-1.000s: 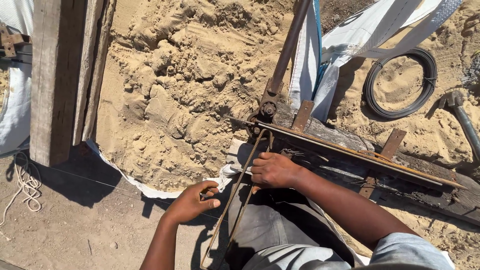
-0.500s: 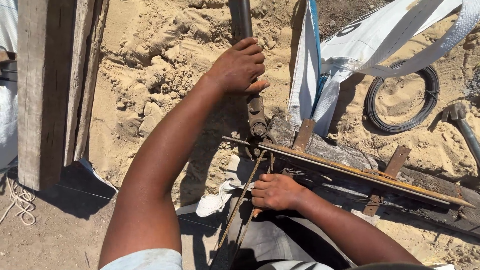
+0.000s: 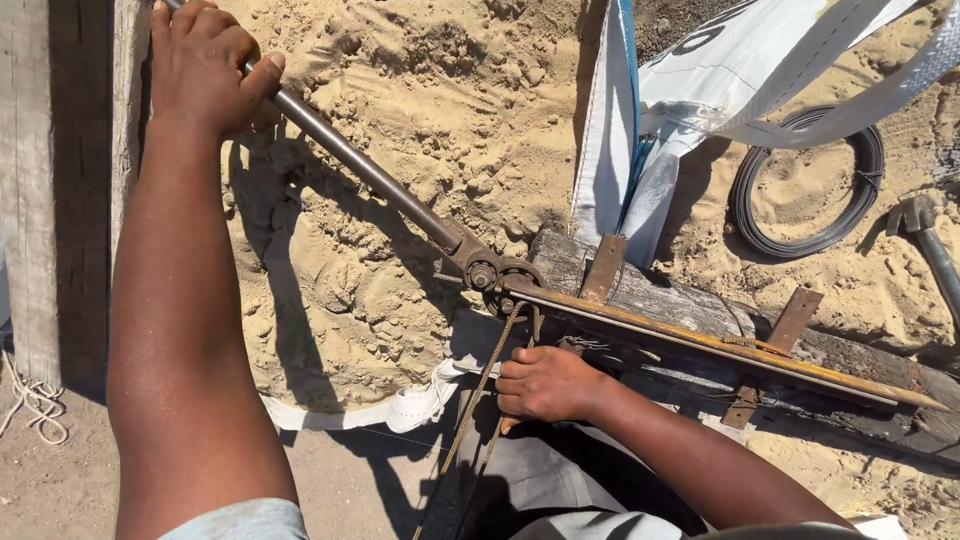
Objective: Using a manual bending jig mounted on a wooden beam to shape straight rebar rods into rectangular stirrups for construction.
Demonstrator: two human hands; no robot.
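My left hand (image 3: 205,65) grips the far end of a long steel lever bar (image 3: 365,165), which slants down to a pivot roller (image 3: 485,275) on a rusty bending jig (image 3: 700,340). The jig is a flat iron strip fixed on a dark wooden log (image 3: 650,295). My right hand (image 3: 545,385) holds a thin ribbed steel rod (image 3: 470,400) just below the pivot, pressing it against the jig. The rod runs down toward my lap and bends around the roller.
Loose sand (image 3: 400,80) fills the ground behind the jig. A white woven sack (image 3: 720,80) lies at the upper right beside a coil of black wire (image 3: 810,180). A hammer head (image 3: 925,225) shows at the right edge. Wooden planks (image 3: 55,180) stand at the left, white rope (image 3: 35,410) below them.
My left hand left the rod near my lap, reached up to the lever and swung it from upright over to the left. My right hand stayed on the rod.
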